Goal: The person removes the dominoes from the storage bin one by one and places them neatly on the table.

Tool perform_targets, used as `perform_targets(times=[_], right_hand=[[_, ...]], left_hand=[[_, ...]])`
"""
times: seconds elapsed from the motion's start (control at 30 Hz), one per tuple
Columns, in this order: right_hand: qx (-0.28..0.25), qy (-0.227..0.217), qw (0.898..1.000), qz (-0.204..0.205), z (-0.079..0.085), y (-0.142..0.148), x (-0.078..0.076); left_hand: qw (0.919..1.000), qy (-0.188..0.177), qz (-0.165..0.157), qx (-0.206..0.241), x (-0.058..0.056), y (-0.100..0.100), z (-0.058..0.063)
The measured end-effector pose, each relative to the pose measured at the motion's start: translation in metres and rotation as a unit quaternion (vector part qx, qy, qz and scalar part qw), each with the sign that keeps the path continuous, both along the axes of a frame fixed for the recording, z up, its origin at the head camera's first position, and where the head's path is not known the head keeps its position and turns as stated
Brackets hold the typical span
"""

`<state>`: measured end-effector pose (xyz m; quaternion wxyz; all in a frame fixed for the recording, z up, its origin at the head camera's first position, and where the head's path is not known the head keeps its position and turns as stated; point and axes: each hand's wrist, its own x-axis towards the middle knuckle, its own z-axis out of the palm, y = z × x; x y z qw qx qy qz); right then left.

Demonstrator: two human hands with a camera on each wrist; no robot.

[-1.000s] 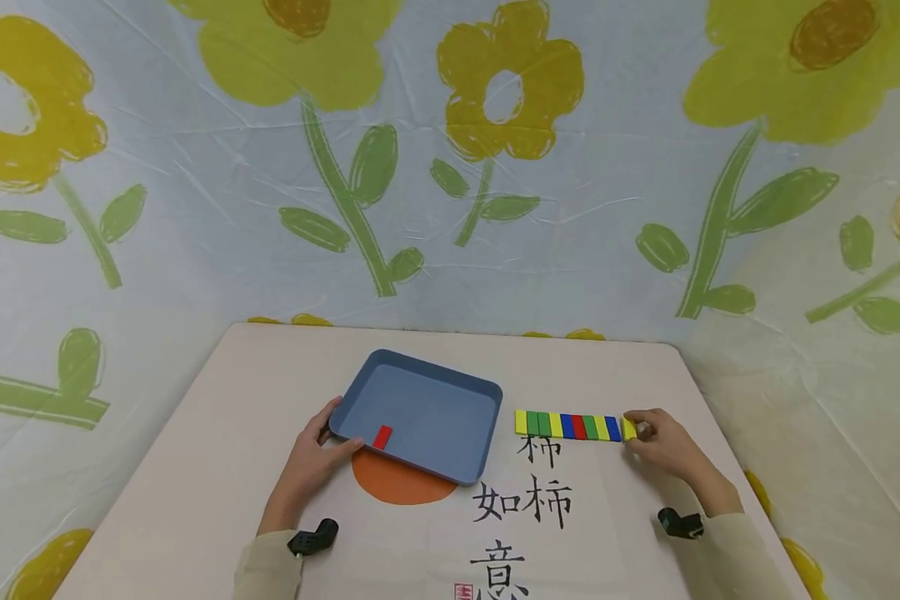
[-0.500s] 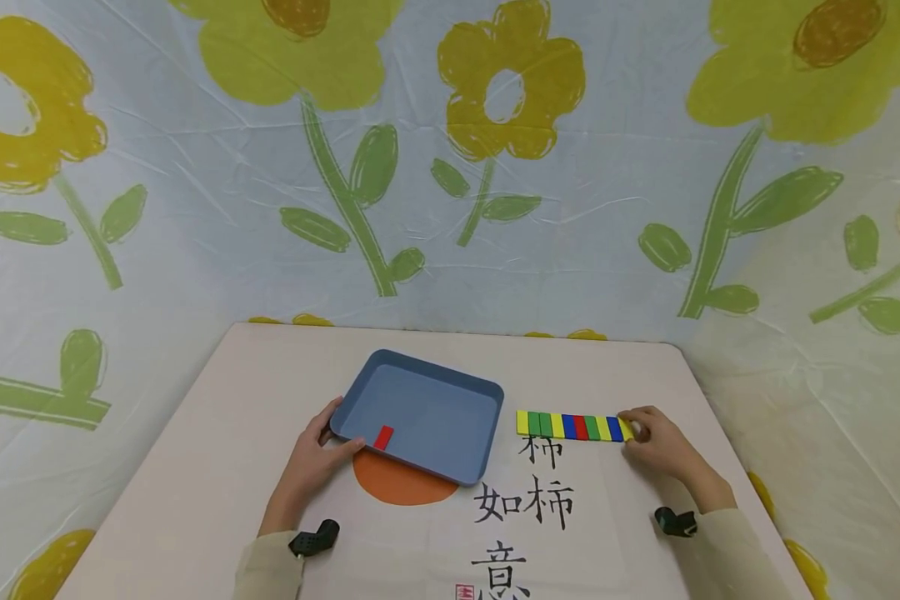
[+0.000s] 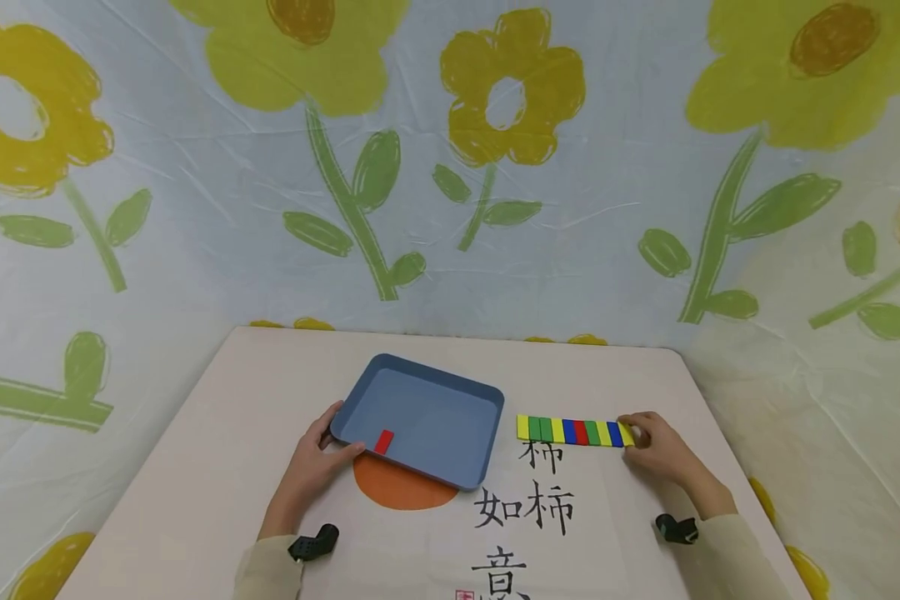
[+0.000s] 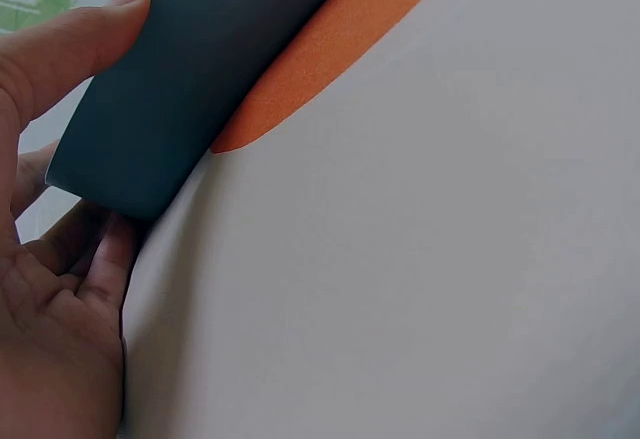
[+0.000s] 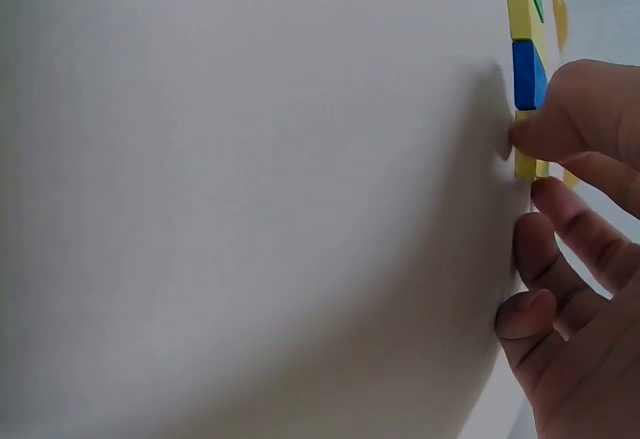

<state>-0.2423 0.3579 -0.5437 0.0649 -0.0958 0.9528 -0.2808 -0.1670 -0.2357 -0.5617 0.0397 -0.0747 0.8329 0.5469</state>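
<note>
My left hand (image 3: pixel 311 471) grips the near-left corner of a blue rectangular tray (image 3: pixel 438 417). Seen from the left wrist, the thumb (image 4: pixel 95 39) lies along the tray's wall (image 4: pixel 190 89) while other fingers reach beneath the corner. One red block (image 3: pixel 383 442) lies inside the tray by its near wall. To the tray's right runs a straight row of yellow, green, blue and red blocks (image 3: pixel 567 430). With thumb and fingers, my right hand (image 3: pixel 667 454) pinches the yellow block (image 3: pixel 627 434) at the row's right end, against a blue block (image 5: pixel 528 74). Fingers partly cover that yellow block.
A pale cloth (image 3: pixel 420 550) covers the table, printed with an orange shape (image 3: pixel 401 487) and black characters (image 3: pixel 547 504) below the row. A flower-patterned sheet (image 3: pixel 555 275) hangs behind the table and along both sides.
My right hand has slid the yellow block left, closing the gap to the blue block at the row's end. The left hand and tray stay in place.
</note>
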Motion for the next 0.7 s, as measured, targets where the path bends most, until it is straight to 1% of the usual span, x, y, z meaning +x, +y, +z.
perform_targets(times=[0.1, 0.2, 0.4, 0.53, 0.7], right_hand=[[-0.002, -0.008, 1.0, 0.007, 0.004, 0.001, 0.001], [0.001, -0.009, 1.0, 0.002, 0.012, 0.002, 0.0], [0.005, 0.021, 1.0, -0.007, 0.03, -0.002, -0.007], [-0.004, 0.036, 0.999, -0.003, 0.038, -0.019, -0.015], [-0.027, 0.051, 0.998, 0.018, 0.043, -0.051, -0.027]], left_hand=[[1.0, 0.0, -0.001, -0.005, 0.0, 0.0, -0.001], [1.0, 0.003, 0.0, -0.006, 0.0, 0.0, -0.001], [1.0, 0.003, -0.003, 0.002, -0.001, 0.001, 0.0], [1.0, 0.004, -0.005, 0.001, -0.002, 0.0, 0.001], [1.0, 0.001, -0.005, 0.006, -0.001, -0.001, 0.001]])
